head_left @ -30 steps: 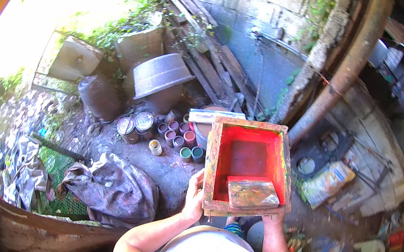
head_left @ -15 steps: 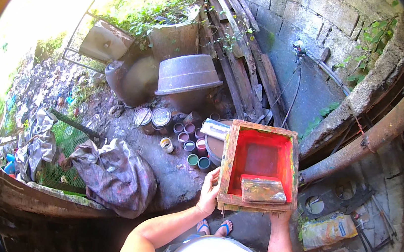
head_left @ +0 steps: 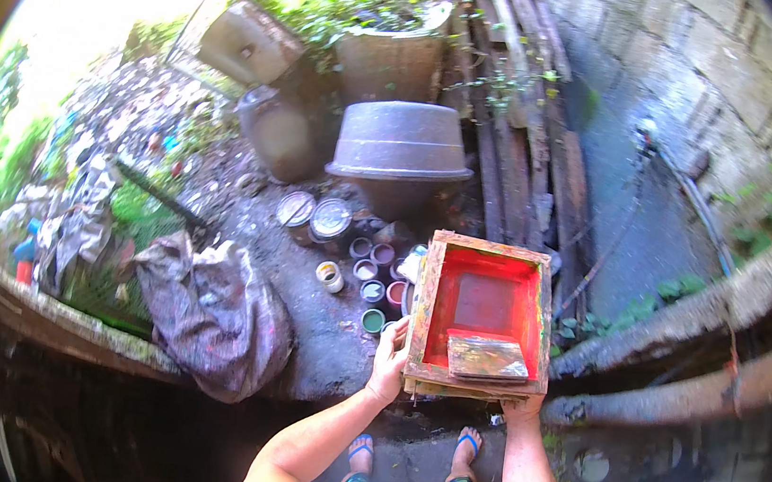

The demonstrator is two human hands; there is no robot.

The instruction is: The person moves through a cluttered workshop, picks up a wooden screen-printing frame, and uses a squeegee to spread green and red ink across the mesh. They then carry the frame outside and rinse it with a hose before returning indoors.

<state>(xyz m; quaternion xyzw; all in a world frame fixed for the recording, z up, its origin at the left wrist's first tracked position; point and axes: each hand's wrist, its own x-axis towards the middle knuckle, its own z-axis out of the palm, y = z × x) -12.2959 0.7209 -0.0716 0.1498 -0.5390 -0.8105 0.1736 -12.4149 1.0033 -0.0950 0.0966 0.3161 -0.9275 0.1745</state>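
Observation:
A paint-stained wooden screen-printing frame (head_left: 424, 312) is held in front of me, its inside smeared bright red around a darker rectangular mesh (head_left: 484, 302). Across its near end lies a flat wooden squeegee (head_left: 487, 358), stained with paint. My left hand (head_left: 389, 360) grips the frame's left side near the front corner, fingers partly hidden behind it. Under the near right corner, my right hand (head_left: 522, 409) supports the frame, its fingers mostly out of sight below. More wood shows under the near edge, so there may be a second frame beneath.
Left of the frame, several small paint cups (head_left: 372, 319), a yellowish jar (head_left: 330, 276) and two lidded cans (head_left: 331, 218) stand on the ground. Beyond are an upturned grey tub (head_left: 401, 143) and leaning planks (head_left: 509, 160). A crumpled dark cloth (head_left: 211, 312) lies left; a rusty pipe (head_left: 703, 382) runs right.
The view has turned, and the frame sits slightly further left in it, now covering some cups and a bucket. Both hands keep their hold. My feet now show wider apart.

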